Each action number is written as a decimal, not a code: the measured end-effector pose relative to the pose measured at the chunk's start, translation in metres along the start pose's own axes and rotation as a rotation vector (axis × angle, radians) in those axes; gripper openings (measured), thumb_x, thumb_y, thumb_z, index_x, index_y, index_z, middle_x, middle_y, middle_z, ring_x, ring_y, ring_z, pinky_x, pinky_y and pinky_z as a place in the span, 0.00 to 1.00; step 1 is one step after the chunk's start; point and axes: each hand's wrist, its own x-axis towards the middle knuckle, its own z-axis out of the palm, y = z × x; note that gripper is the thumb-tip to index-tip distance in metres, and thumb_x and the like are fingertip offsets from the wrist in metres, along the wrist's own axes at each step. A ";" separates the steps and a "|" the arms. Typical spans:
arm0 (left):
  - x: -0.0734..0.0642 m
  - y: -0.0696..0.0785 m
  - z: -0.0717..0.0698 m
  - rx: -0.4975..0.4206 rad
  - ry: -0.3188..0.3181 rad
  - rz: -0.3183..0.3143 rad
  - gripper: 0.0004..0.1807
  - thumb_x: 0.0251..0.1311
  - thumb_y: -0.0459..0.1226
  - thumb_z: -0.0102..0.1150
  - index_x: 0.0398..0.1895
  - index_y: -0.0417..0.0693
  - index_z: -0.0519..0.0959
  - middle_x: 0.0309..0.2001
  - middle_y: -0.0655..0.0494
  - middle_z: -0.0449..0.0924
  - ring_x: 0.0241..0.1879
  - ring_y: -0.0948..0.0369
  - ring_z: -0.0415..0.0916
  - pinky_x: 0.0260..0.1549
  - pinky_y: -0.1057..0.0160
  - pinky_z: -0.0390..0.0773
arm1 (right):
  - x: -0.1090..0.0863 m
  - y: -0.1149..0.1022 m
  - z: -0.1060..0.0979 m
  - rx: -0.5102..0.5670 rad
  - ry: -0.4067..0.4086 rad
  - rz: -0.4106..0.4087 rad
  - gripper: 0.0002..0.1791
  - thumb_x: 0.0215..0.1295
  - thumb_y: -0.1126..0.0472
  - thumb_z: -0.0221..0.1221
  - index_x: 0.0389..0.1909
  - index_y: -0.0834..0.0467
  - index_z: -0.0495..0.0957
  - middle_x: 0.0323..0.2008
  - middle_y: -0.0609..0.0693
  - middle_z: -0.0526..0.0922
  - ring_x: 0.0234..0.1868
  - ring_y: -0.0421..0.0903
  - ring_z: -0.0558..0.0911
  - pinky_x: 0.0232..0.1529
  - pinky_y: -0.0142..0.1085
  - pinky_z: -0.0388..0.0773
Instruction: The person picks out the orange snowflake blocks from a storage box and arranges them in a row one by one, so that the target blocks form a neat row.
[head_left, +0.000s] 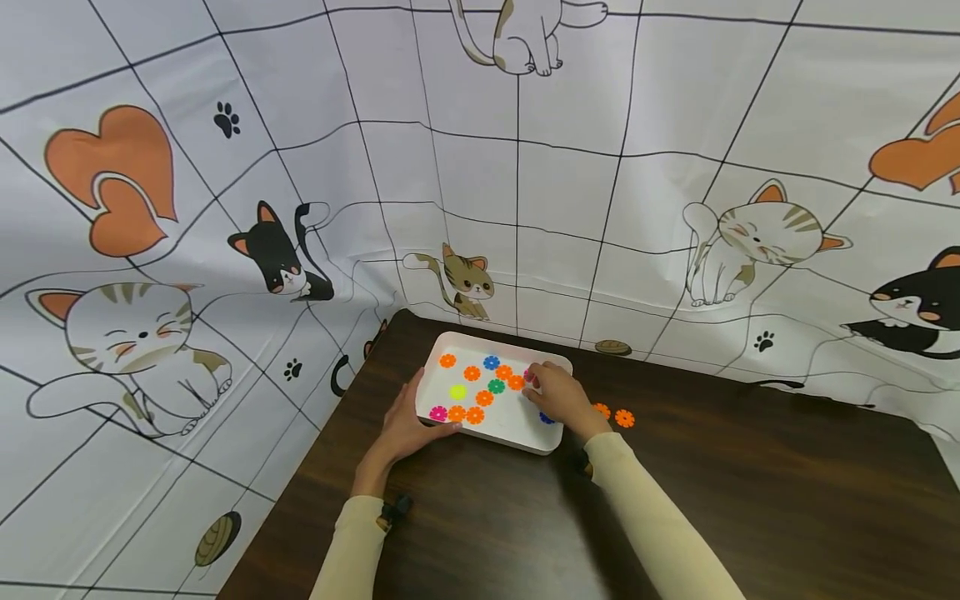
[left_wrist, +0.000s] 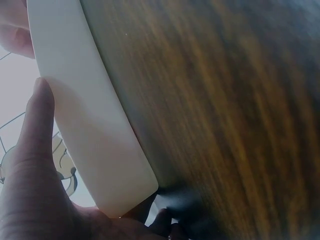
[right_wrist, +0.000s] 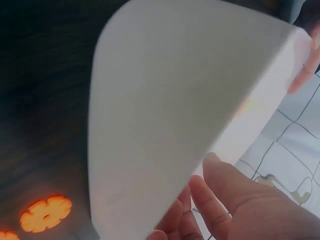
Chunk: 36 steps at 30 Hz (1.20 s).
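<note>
A shallow white tray (head_left: 510, 430) lies at the back of the table, with several flower-shaped plastic discs in it. My left hand (head_left: 405, 427) holds the tray's near left corner, fingers along the left side and thumb on the front rim; the left wrist view shows this thumb (left_wrist: 37, 120) against the tray wall (left_wrist: 92, 120). Over the tray's right part, my right hand (head_left: 561, 397) has its fingers bent, thumb and forefinger at a magenta disc (head_left: 528, 376) that they partly cover. A blue disc (head_left: 547, 418) shows below that hand.
Two orange discs (head_left: 624, 418) lie on the dark wooden table (head_left: 720, 483) right of the tray. Inside the tray are orange discs (head_left: 472, 373), a yellow disc (head_left: 457, 392) and a green disc (head_left: 497, 387). A cat-print sheet (head_left: 562, 183) hangs close behind the table.
</note>
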 end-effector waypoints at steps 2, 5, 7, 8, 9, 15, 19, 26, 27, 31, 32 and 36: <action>0.000 0.001 0.000 -0.001 0.001 -0.003 0.71 0.42 0.65 0.76 0.83 0.67 0.38 0.84 0.48 0.43 0.84 0.43 0.36 0.76 0.28 0.40 | 0.004 -0.002 0.002 0.000 -0.011 0.004 0.16 0.69 0.54 0.65 0.53 0.57 0.81 0.44 0.53 0.83 0.41 0.47 0.80 0.46 0.43 0.85; -0.001 0.002 0.000 -0.009 0.007 0.000 0.70 0.42 0.64 0.76 0.83 0.67 0.39 0.84 0.48 0.44 0.84 0.42 0.36 0.76 0.27 0.40 | 0.009 -0.004 0.006 -0.001 -0.020 0.003 0.15 0.70 0.55 0.64 0.53 0.57 0.81 0.44 0.53 0.83 0.41 0.47 0.80 0.47 0.44 0.84; -0.002 0.001 0.000 -0.015 0.011 -0.002 0.70 0.42 0.63 0.76 0.83 0.67 0.39 0.84 0.48 0.44 0.84 0.43 0.36 0.76 0.27 0.39 | 0.013 -0.005 0.009 -0.007 -0.026 0.003 0.15 0.70 0.56 0.64 0.53 0.57 0.80 0.43 0.53 0.83 0.40 0.48 0.80 0.46 0.44 0.83; -0.002 0.001 0.001 -0.013 0.013 -0.002 0.70 0.42 0.64 0.76 0.83 0.67 0.39 0.84 0.48 0.45 0.84 0.42 0.36 0.76 0.27 0.39 | 0.015 -0.005 0.011 -0.009 -0.030 0.008 0.15 0.70 0.56 0.64 0.53 0.57 0.80 0.43 0.53 0.83 0.40 0.48 0.79 0.45 0.44 0.83; -0.002 0.001 0.002 -0.012 0.013 -0.004 0.70 0.42 0.64 0.76 0.83 0.67 0.40 0.84 0.48 0.45 0.84 0.42 0.37 0.76 0.27 0.40 | 0.016 -0.006 0.014 -0.015 -0.033 0.013 0.15 0.70 0.56 0.64 0.53 0.57 0.80 0.43 0.53 0.82 0.39 0.47 0.79 0.45 0.44 0.83; -0.005 -0.001 0.006 -0.024 0.009 -0.009 0.70 0.41 0.64 0.77 0.83 0.67 0.40 0.84 0.47 0.45 0.83 0.41 0.38 0.76 0.27 0.42 | 0.021 -0.007 0.023 -0.047 -0.037 0.063 0.17 0.70 0.54 0.64 0.54 0.56 0.78 0.46 0.53 0.83 0.40 0.48 0.81 0.46 0.45 0.84; -0.003 0.000 0.004 -0.031 0.016 -0.007 0.70 0.41 0.64 0.77 0.83 0.67 0.40 0.84 0.47 0.45 0.83 0.41 0.38 0.76 0.26 0.41 | 0.025 -0.008 0.024 -0.055 -0.025 0.079 0.18 0.70 0.54 0.64 0.57 0.55 0.76 0.50 0.55 0.83 0.44 0.50 0.83 0.48 0.48 0.85; -0.002 0.001 0.003 -0.026 0.015 -0.007 0.71 0.41 0.65 0.76 0.83 0.67 0.39 0.84 0.47 0.44 0.83 0.41 0.37 0.76 0.26 0.41 | 0.027 -0.007 0.025 -0.061 -0.033 0.076 0.16 0.71 0.55 0.63 0.55 0.54 0.78 0.49 0.55 0.83 0.41 0.50 0.81 0.47 0.49 0.85; -0.002 0.001 0.003 -0.025 0.014 -0.008 0.71 0.41 0.65 0.76 0.83 0.67 0.39 0.84 0.47 0.44 0.83 0.41 0.37 0.75 0.26 0.41 | 0.027 -0.007 0.025 -0.060 -0.037 0.076 0.15 0.71 0.55 0.63 0.55 0.55 0.78 0.48 0.55 0.83 0.41 0.49 0.81 0.46 0.48 0.85; -0.002 0.001 0.002 -0.027 0.014 -0.012 0.71 0.41 0.66 0.76 0.83 0.67 0.39 0.84 0.47 0.43 0.83 0.41 0.38 0.76 0.27 0.41 | 0.026 -0.007 0.024 -0.048 -0.043 0.085 0.14 0.71 0.55 0.63 0.53 0.56 0.78 0.47 0.54 0.82 0.40 0.48 0.79 0.46 0.47 0.84; -0.002 0.002 0.002 -0.028 0.014 -0.014 0.71 0.41 0.66 0.76 0.83 0.67 0.39 0.84 0.47 0.43 0.83 0.41 0.38 0.76 0.27 0.41 | 0.026 -0.008 0.024 -0.044 -0.044 0.087 0.14 0.71 0.55 0.63 0.52 0.56 0.77 0.47 0.55 0.82 0.40 0.49 0.79 0.46 0.47 0.84; -0.003 0.002 0.002 -0.027 0.013 -0.015 0.71 0.41 0.66 0.76 0.83 0.67 0.40 0.84 0.47 0.43 0.83 0.41 0.38 0.76 0.27 0.41 | 0.024 -0.009 0.023 -0.033 -0.055 0.104 0.14 0.70 0.55 0.64 0.51 0.58 0.77 0.47 0.56 0.79 0.40 0.49 0.78 0.48 0.47 0.84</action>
